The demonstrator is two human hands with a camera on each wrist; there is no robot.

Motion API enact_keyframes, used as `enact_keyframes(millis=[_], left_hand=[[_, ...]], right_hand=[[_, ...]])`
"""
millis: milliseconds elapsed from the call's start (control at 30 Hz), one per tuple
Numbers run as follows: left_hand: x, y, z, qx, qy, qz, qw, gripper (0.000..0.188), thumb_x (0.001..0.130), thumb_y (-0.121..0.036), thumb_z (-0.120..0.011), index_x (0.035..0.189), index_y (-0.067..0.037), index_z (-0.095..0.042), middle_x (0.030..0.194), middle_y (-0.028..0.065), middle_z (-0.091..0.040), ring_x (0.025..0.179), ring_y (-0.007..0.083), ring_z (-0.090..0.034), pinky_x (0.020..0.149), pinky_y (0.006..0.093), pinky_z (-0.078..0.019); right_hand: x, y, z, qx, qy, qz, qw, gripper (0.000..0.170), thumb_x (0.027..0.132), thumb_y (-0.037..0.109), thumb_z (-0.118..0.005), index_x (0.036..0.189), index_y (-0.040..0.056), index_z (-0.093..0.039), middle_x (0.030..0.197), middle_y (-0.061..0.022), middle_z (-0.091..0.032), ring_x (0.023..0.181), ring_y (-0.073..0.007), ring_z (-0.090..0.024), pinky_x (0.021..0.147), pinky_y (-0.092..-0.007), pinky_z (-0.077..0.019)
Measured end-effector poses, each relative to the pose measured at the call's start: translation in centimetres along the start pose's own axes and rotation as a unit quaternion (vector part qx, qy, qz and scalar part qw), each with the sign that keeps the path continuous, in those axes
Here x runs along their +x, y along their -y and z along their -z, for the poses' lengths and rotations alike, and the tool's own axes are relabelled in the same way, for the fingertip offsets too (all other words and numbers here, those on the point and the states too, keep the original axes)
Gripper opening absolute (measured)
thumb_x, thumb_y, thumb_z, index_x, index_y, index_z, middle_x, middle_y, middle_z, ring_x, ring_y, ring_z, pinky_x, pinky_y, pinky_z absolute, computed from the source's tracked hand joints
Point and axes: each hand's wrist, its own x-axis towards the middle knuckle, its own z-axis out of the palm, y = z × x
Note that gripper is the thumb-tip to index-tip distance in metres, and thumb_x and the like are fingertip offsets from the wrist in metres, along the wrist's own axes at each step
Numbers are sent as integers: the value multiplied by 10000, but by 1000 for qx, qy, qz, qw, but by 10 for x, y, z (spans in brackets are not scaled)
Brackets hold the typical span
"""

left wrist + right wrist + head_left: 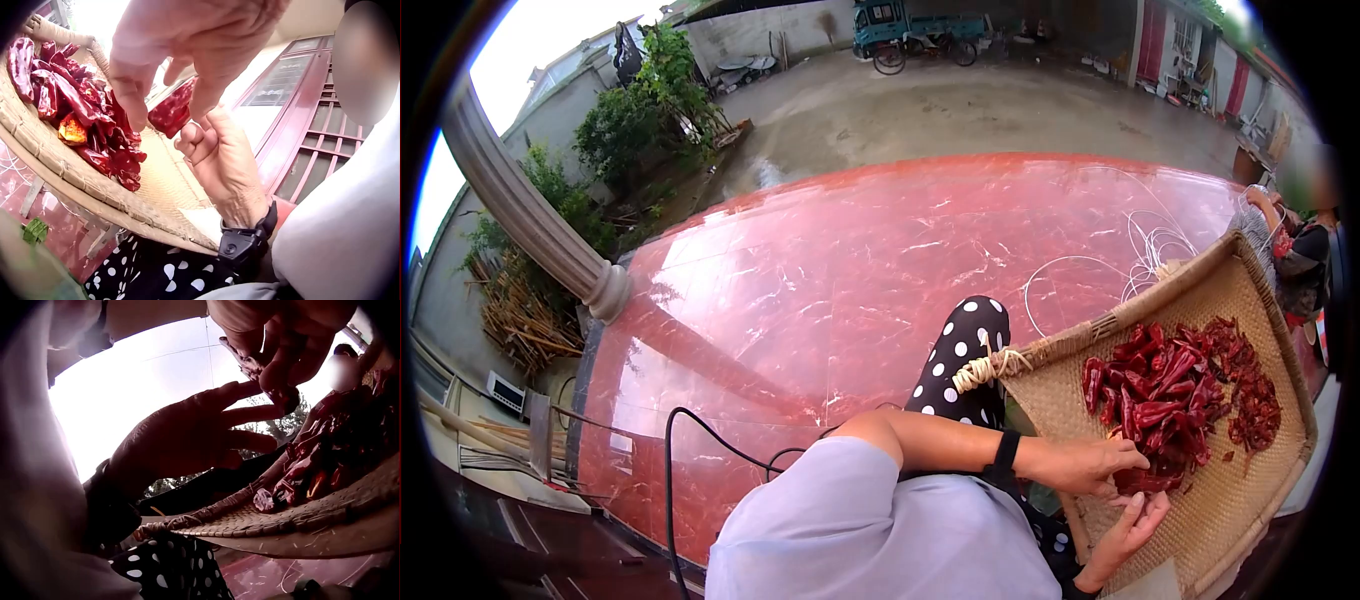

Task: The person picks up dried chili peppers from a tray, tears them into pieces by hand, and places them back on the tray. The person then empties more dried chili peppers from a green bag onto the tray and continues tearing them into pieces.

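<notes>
A dark red dried chili pepper is between my two hands, over the near side of the woven tray. My left hand reaches in from the left and pinches it, its other fingers spread out in the right wrist view. Opposite, my right hand grips the same pepper with bent fingers and thumb. Just beyond my hands lies a heap of whole dried chilies, one showing an orange patch. Farther right in the tray is a pile of flattened, broken chili pieces.
The tray's bound corner sits by my polka-dot trouser leg. Loose white cord curls on the red tiled floor, and a black cable runs at left. Another person is beyond the tray at right.
</notes>
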Motion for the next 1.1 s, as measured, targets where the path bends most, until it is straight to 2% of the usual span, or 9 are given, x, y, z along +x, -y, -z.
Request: enact_keyframes(millis=[167, 300, 467, 600, 767, 833, 900, 1033, 1100], left_hand=[[-6, 17, -7, -61, 6, 28, 998, 179, 846, -63, -643, 978, 25, -561, 850, 223, -626, 831, 401, -617, 730, 438, -479], [-17, -4, 16, -47, 62, 66, 995, 202, 829, -71, -661, 978, 30, -570, 849, 229, -621, 800, 389, -621, 707, 440, -484], [-50, 8, 40, 153, 193, 55, 968, 192, 877, -152, -661, 1005, -31, -584, 838, 182, -634, 817, 382, -639, 670, 482, -497], [-76, 8, 39, 304, 265, 75, 912, 239, 831, -88, -652, 1063, -67, -599, 872, 122, -586, 826, 310, -657, 673, 416, -538], [-95, 27, 21, 352, 229, 45, 906, 199, 800, -3, -590, 991, -32, -543, 887, 130, -587, 845, 317, -647, 719, 417, -532], [-93, 30, 20, 349, 216, 48, 911, 210, 801, 15, -571, 1005, -29, -542, 892, 137, -588, 853, 326, -645, 726, 419, -532], [-88, 34, 18, 331, 201, 62, 920, 251, 805, 28, -554, 1050, -30, -554, 904, 145, -593, 869, 334, -647, 729, 420, -535], [-89, 39, 11, 318, 173, 101, 926, 383, 822, 14, -558, 1198, -59, -576, 939, 148, -613, 897, 330, -654, 743, 423, -546], [-91, 40, 6, 347, 154, 51, 924, 376, 835, -12, -571, 1208, -61, -580, 932, 139, -613, 889, 321, -657, 738, 425, -548]], right_hand=[[0, 11, -16, 53, 26, -55, 997, 266, 1063, 205, -465, 1216, -12, -480, 984, -68, -592, 704, -92, -502, 678, -244, -437], [6, -6, -17, 70, 19, -33, 997, 260, 1058, 205, -478, 1211, -4, -506, 994, -59, -596, 704, -97, -508, 681, -244, -443], [9, 6, -10, 80, -60, -39, 994, 193, 1027, 52, -493, 1212, 11, -524, 1107, -90, -611, 726, -103, -549, 699, -234, -483], [6, 5, -6, 99, -122, -53, 986, 284, 1015, 36, -502, 1298, 17, -483, 1140, -119, -612, 726, -100, -571, 675, -232, -510], [9, 1, 1, 75, -106, -100, 986, 287, 993, 20, -530, 1279, 13, -509, 1146, -89, -615, 735, -88, -591, 684, -224, -502], [10, -2, 1, 25, -98, -106, 989, 318, 951, 14, -587, 1266, 27, -540, 1147, -80, -622, 764, -116, -616, 706, -249, -517], [14, -3, 6, -210, -93, -65, 971, 353, 905, 19, -637, 1250, 37, -565, 1173, -85, -611, 812, -158, -630, 743, -292, -530], [16, -11, 16, -307, -55, -79, 947, 406, 855, 53, -691, 1246, 81, -585, 1243, -104, -565, 905, -227, -630, 821, -350, -529], [16, -7, 17, -330, -20, -105, 938, 428, 841, 78, -711, 1250, 111, -590, 1272, -112, -543, 967, -265, -624, 862, -383, -522]])
